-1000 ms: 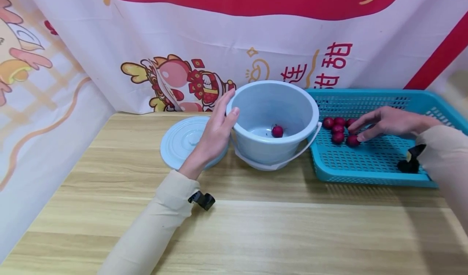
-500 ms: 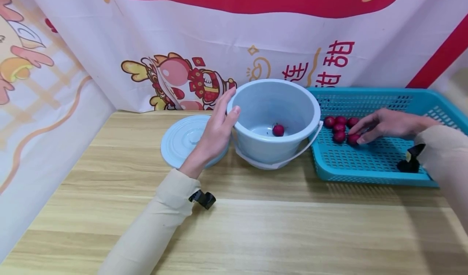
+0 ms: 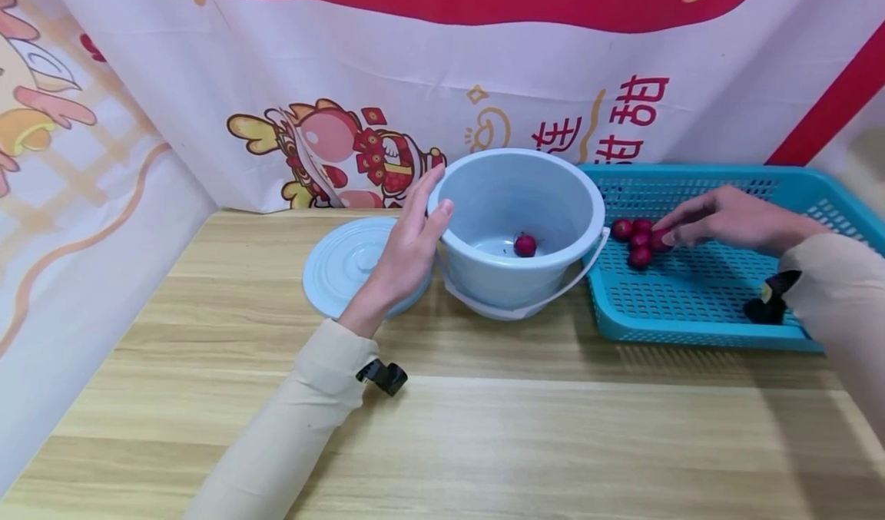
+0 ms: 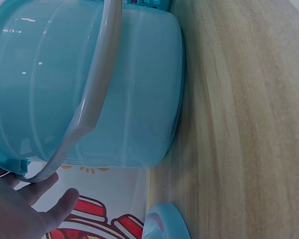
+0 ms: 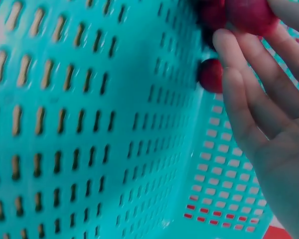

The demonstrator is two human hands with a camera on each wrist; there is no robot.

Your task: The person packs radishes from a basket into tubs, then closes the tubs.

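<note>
A light blue bucket (image 3: 512,286) stands upright on the table with one red radish (image 3: 525,245) at its bottom. My left hand (image 3: 404,255) rests against the bucket's left side near the rim, fingers fairly straight and thumb apart; in the left wrist view the same hand (image 4: 22,206) touches it by the handle (image 4: 92,99). Inside the turquoise basket (image 3: 705,332), my right hand (image 3: 747,216) pinches a radish (image 5: 251,15) between thumb and fingers. Several other radishes (image 3: 640,257) lie clustered beside it, against the basket's left part.
A round light blue lid (image 3: 339,263) lies flat on the table, left of the bucket and partly behind my left forearm. The wooden table (image 3: 484,443) spreads out in front. Behind everything hangs a printed white and red cloth (image 3: 387,51).
My right hand has shifted slightly back and left, carrying the radish from the front of the cluster toward the others. My left hand and the bucket have stayed put.
</note>
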